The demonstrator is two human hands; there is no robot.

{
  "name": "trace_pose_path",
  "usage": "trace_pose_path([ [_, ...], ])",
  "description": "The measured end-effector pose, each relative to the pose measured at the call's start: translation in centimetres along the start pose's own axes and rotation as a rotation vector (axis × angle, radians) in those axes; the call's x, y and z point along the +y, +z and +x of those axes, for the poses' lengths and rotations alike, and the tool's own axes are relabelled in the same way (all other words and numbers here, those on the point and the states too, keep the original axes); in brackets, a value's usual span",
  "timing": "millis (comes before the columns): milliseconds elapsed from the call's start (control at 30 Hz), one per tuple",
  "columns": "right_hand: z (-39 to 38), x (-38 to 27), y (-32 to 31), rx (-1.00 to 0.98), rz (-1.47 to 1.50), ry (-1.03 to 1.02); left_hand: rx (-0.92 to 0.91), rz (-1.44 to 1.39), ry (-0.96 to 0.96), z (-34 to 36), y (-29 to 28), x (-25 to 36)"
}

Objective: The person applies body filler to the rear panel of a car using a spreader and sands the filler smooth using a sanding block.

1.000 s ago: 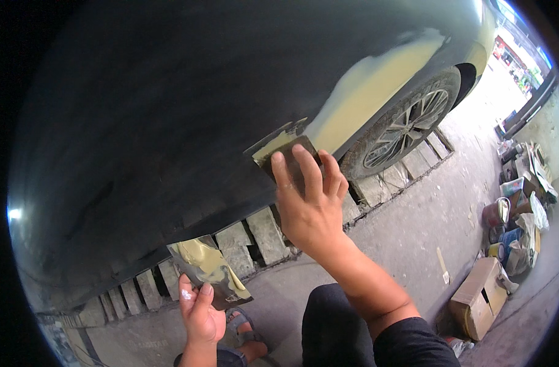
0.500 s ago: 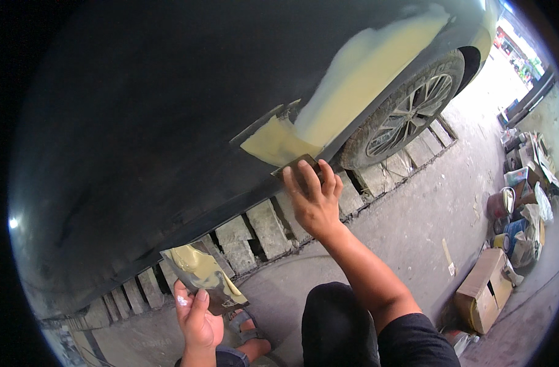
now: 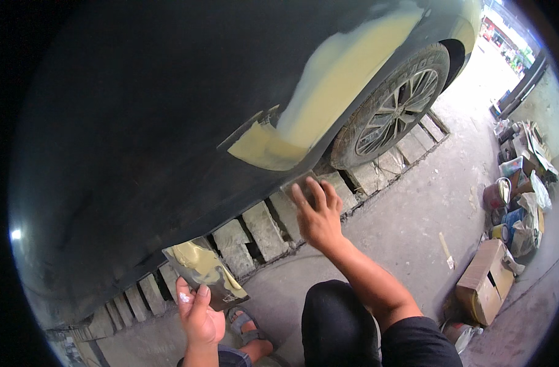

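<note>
A dark car body fills the upper left, with a pale yellow filler patch spread along its side toward the rear wheel. My right hand is just below the lower edge of the panel, fingers pressed on a small flat spreader at its fingertips. My left hand is low in the view and grips a dark flat board smeared with yellow filler, tilted upward. My dark-trousered knee is bent beneath the right arm.
Concrete slabs over a drain run under the car. At the right, a cardboard box, several paint cans and scattered papers sit on the grey concrete floor. A sandalled foot is at the bottom.
My right hand has slid down from the filler patch on the panel to below the car's lower edge, uncovering the fresh yellow patch. My left hand with the board stayed low.
</note>
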State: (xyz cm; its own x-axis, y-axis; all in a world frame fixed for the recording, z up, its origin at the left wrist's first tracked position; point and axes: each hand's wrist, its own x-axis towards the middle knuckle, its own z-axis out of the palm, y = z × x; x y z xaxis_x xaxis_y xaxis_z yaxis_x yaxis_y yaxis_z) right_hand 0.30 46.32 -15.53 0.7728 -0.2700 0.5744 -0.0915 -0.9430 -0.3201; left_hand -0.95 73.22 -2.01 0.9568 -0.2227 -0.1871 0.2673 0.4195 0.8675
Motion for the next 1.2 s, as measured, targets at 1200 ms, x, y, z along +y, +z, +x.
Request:
trace_pose_path([
  [1200,8.9,-7.1,-8.1,0.171,-0.065,-0.157,0.048,0.291,0.331,0.5,-0.5,-1.0],
])
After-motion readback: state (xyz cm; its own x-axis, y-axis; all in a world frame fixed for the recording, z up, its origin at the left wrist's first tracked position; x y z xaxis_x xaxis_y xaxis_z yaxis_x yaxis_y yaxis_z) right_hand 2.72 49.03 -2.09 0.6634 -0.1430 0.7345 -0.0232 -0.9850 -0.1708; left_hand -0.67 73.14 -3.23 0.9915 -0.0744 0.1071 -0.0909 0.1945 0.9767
